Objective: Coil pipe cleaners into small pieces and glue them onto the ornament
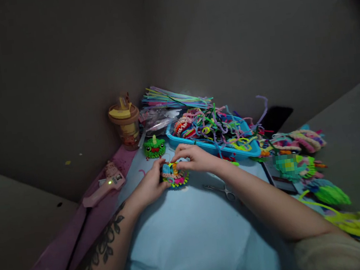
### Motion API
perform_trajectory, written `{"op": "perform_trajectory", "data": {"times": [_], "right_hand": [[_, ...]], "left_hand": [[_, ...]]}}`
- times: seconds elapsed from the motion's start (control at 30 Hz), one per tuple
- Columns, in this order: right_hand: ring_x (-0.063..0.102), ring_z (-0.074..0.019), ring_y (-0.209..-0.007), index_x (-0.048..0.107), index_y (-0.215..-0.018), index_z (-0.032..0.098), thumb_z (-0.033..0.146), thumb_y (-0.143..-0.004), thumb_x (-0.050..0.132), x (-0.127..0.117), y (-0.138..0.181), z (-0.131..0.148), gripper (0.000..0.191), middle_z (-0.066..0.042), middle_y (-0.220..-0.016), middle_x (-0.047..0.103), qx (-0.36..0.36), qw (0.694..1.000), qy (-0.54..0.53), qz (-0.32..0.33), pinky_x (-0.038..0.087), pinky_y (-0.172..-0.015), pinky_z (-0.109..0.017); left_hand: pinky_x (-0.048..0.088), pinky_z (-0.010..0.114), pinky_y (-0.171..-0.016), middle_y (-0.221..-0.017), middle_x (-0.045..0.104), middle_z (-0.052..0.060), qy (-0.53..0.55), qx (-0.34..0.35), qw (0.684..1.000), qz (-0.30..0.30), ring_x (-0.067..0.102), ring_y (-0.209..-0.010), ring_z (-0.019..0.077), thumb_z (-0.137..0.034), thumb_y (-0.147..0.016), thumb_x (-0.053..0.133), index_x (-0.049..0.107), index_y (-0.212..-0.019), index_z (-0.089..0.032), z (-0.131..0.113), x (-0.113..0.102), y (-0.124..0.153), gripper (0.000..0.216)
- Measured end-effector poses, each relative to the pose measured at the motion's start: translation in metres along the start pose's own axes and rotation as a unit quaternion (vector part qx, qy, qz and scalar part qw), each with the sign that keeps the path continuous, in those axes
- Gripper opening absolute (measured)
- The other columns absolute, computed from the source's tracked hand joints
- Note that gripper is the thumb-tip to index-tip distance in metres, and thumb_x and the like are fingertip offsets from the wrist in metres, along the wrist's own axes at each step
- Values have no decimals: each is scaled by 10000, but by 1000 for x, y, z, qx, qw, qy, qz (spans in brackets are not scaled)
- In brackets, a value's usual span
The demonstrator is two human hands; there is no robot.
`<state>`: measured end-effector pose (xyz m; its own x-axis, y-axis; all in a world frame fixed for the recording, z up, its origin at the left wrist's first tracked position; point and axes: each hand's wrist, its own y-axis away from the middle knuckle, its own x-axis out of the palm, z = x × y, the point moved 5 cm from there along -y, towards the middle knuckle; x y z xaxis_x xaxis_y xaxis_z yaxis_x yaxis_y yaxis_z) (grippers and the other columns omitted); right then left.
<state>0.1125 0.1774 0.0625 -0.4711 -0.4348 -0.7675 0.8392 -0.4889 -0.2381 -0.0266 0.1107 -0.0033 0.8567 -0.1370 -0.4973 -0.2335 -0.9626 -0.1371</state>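
A small round multicoloured pipe-cleaner craft (176, 179), with pink, yellow, orange and blue loops, is between my hands just above the light blue table cover (191, 230). My left hand (154, 181) is closed around its left side, thumb at the lower edge. From the upper right my right hand (192, 157) bends over it, fingers pinched at its top; what exactly the fingertips grip is too small to make out. Just beyond stands a green pipe-cleaner creature (155, 148) with eyes and a horn. Small scissors (224, 191) lie under my right forearm.
A blue tray (212, 147) overflows with pipe-cleaner pieces; a bundle of long stems (178, 98) lies behind it. At left are a lidded cup (126, 126) and a pink glue gun (107, 187) with a lit light. Coiled pipe cleaners (328, 191) fill the right edge.
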Motion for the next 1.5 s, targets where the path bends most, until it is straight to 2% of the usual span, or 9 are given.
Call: {"op": "perform_trajectory", "data": {"times": [0.2,0.47,0.57,0.63,0.8,1.03,1.23,1.37,1.5], "right_hand": [[556,-132,-706,677,-701,135,157,-785,665,6,0,4,87,-13,-699,583,34,999,24,-29,425,-663,-241],[548,-141,-703,694,-718,148,191,-746,680,12,5,-1,53,-19,-706,594,98,992,-6,-80,408,-674,-256],[545,-158,-706,706,-787,159,302,-736,674,-1,21,-16,156,-21,-726,621,213,953,-90,-195,408,-661,-268],[547,-170,-706,696,-827,149,391,-813,561,-7,39,-23,278,-34,-739,636,262,922,-126,-256,411,-638,-274],[545,-172,-672,670,-831,134,451,-818,512,4,78,-18,355,-34,-716,634,292,895,-170,-292,414,-597,-269],[523,-139,-599,659,-762,143,382,-755,591,25,114,-6,248,7,-615,578,306,871,-237,-302,413,-571,-254],[516,-98,-506,614,-943,163,411,-755,598,34,131,-6,312,-17,-760,627,327,830,-314,-324,381,-418,-204],[593,-109,-550,530,-1085,198,499,-828,495,41,132,-6,397,-69,-909,644,319,793,-402,-329,426,-399,-199],[612,-117,-678,559,-1039,226,457,-744,648,46,133,-6,385,-33,-938,608,280,758,-473,-351,506,-534,-223]], "left_hand": [[404,433,-998,-1331,490,165,-8,-3,1000,-5,483,-1227,279,-124,-710,632,351,-1296,-169,2,1,0,651],[385,465,-1015,-1321,505,181,15,-15,1000,-1,479,-1237,294,-139,-680,675,379,-1289,-156,1,-2,-1,678],[364,455,-1044,-1400,435,192,48,-13,999,21,427,-1292,288,-162,-651,711,366,-1321,-162,0,-11,-1,754],[365,438,-1048,-1418,432,174,89,-27,996,15,410,-1312,276,-190,-653,717,392,-1319,-182,2,-21,-1,741],[416,441,-980,-1231,598,151,103,-77,987,-96,550,-1151,275,-364,-745,634,583,-1125,-152,9,-38,-7,439],[465,354,-849,-909,690,82,132,-99,980,-110,602,-930,251,-365,-577,761,684,-722,-164,-6,-24,-14,260],[479,278,-553,-589,634,13,267,-162,947,-71,604,-551,165,-420,-602,737,623,-724,-145,-33,-11,-16,322],[508,304,-613,-683,677,29,335,-158,927,-55,635,-628,178,-414,-590,765,605,-728,-152,-55,13,-32,336],[503,276,-668,-868,708,44,367,-140,917,-65,633,-722,164,-424,-596,783,637,-801,-156,-61,32,-44,368]]}}
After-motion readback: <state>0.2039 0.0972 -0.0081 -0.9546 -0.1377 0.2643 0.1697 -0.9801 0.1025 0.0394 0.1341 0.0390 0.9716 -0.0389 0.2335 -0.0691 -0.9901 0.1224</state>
